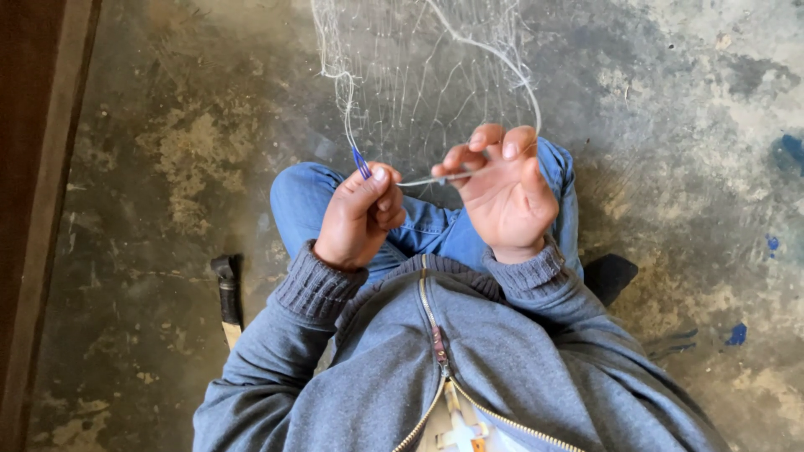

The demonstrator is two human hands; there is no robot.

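View: head camera looking down over a seated person's lap to a stained concrete floor (167, 167).
Work in hand: mending or knotting a fine white fishing net (419, 75) with a slim netting needle (431, 178).
Net position: hangs in front of the knees in blue jeans (306, 197), its thicker white edge cord (511, 67) curving down to the right hand.
Left hand (358, 219): closed to a loose fist, thumb pressed on the forefinger, pinching a short blue twine (361, 163) where a net strand comes down to it.
Right hand (507, 197): half open, palm toward the camera; thumb and fingertips (486, 138) nip the far end of the needle and the edge cord, the lower fingers curled free.
Needle: lies nearly level between the two hands, tip toward the left thumb.
Technique, tension: judged best to keep the left pinch firm so the mesh stays taut while the needle passes.
Technique, needle: steer by the fingertips only, so the point clears neighbouring meshes.
Risk: slack in the pinched strand would probably give an uneven mesh or a slipped knot.
Surroundings: a hammer (226, 293) lies on the floor beside the left elbow; grey zipped hoodie (469, 360) fills the foreground.
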